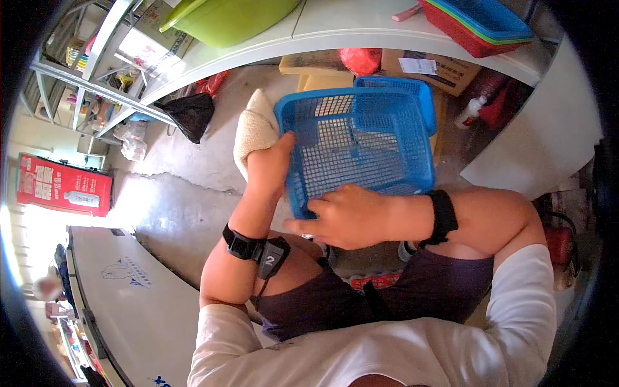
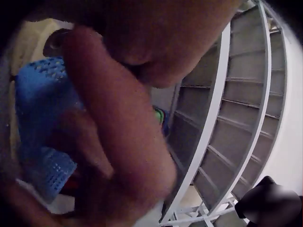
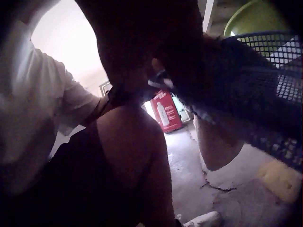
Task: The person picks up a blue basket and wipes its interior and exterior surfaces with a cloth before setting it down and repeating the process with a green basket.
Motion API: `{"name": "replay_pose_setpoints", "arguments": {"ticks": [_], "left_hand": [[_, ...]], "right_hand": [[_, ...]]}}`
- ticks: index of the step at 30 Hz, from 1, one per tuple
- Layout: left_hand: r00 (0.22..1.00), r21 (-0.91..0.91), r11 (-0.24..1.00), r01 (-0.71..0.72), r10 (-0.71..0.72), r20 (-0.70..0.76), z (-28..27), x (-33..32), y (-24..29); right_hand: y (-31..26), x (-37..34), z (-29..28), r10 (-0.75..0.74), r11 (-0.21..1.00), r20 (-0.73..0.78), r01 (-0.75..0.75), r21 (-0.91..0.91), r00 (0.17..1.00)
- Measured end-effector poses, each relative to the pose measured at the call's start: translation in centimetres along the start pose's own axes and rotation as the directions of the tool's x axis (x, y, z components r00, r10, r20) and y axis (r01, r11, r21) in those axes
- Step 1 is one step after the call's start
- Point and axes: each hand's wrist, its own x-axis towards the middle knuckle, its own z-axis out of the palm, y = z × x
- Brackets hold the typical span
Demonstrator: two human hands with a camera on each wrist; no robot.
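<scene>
Likely storeroom: metal shelving (image 1: 97, 90), cardboard box (image 1: 456, 75), cracked floor (image 1: 177, 206)

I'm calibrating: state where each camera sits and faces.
Head: on the head, looking forward-down at the blue basket; left hand, right hand, shirt show.
Left wrist: worn there, looking across that hand toward a white frame.
Right wrist: worn there, looking toward a red box; shirt, leg show.
Head and right wrist share basket, box.

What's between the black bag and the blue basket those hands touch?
In the head view, grey floor, then a beige cloth at the left hand, lie between the black bag and blue basket.
</scene>
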Motion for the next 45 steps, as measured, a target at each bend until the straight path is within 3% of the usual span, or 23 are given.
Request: {"name": "replay_pose_setpoints", "arguments": {"ticks": [3,5,8,10,13,16,20,25,32,34,38,41,43,45], "left_hand": [[0.979,0.144,0.968,-0.204,0.201,0.036,-0.4,0.0,0.7],[0.949,0.268,0.911,-0.314,0.301,0.09,-0.3,-0.6,1.4],[0.885,0.212,0.862,-0.461,0.431,0.173,-0.4,-0.6,1.1],[0.904,0.277,0.862,-0.425,0.387,0.182,0.0,-1.7,2.2],[0.884,0.307,0.832,-0.462,0.406,0.231,0.4,-2.5,2.9],[0.871,0.314,0.817,-0.484,0.413,0.268,0.5,-1.9,2.3],[0.876,0.196,0.877,-0.439,0.369,0.31,0.2,-1.1,2.3],[0.867,0.252,0.861,-0.441,0.337,0.367,-0.2,-0.7,1.7],[0.919,0.351,0.872,-0.342,0.232,0.319,-1.3,0.0,1.5],[0.903,0.285,0.874,-0.394,0.309,0.299,-1.2,0.1,1.3],[0.902,0.177,0.898,-0.402,0.355,0.246,-0.9,-0.1,1.6],[0.933,0.166,0.938,-0.303,0.257,0.251,-1.2,-0.2,1.7],[0.931,0.159,0.953,-0.257,0.2,0.306,-1.1,-1.0,1.9],[0.9,0.176,0.941,-0.288,0.204,0.386,-0.6,-1.5,2.1]], "right_hand": [[1.0,0.2,-2.2,-0.005,1.0,0.005,0.005,0.017,1.0],[3.2,0.5,-3.2,-0.055,0.992,-0.419,0.0,-0.129,0.906],[5.7,0.6,-6.2,0.051,0.906,-0.556,-0.273,-0.324,0.83],[7.8,0.1,-6.9,0.045,0.838,-0.649,-0.382,-0.389,0.76],[10.0,-2.0,-5.7,0.503,0.825,-0.442,-0.566,-0.013,0.743],[11.0,-3.0,-5.4,0.478,0.843,-0.417,-0.537,-0.028,0.773],[11.2,-3.1,-5.9,0.596,0.752,-0.401,-0.659,-0.025,0.696],[14.4,-5.0,-6.3,0.689,0.669,-0.456,-0.736,0.102,0.564],[18.1,-7.3,-4.8,0.769,0.579,-0.425,-0.802,0.146,0.478],[18.4,-7.4,-4.7,0.778,0.571,-0.419,-0.805,0.161,0.469],[19.0,-7.4,-4.1,0.812,0.557,-0.402,-0.768,0.317,0.423],[20.1,-7.9,-3.7,0.883,0.462,-0.315,-0.762,0.454,0.348],[18.0,-6.9,-5.3,0.94,0.34,-0.199,-0.734,0.587,0.276],[19.1,-7.1,-4.8,0.924,0.382,-0.248,-0.723,0.576,0.29]]}}
